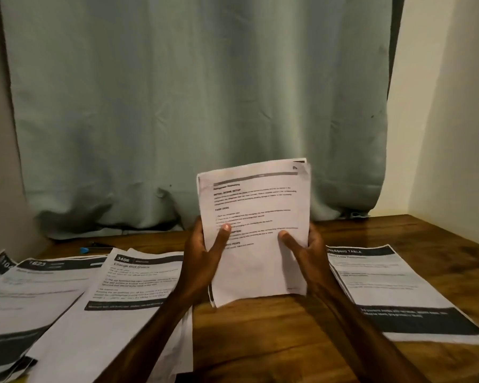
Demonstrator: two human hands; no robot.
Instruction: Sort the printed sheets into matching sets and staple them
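Your left hand (205, 258) and right hand (304, 250) grip the stack (256, 228) upright by its sides, likely to square it before stapling.

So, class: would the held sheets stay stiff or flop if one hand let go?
Probably flop: the held sheets are thin paper, stood upright by the left hand and right hand pinching both edges. Likely light. Loose pages may slide apart, since the top corners sit uneven.

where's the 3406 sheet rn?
Head view: the 3406 sheet lies flat on the wooden table, left of the left hand, overlapping the 1623 sheet.
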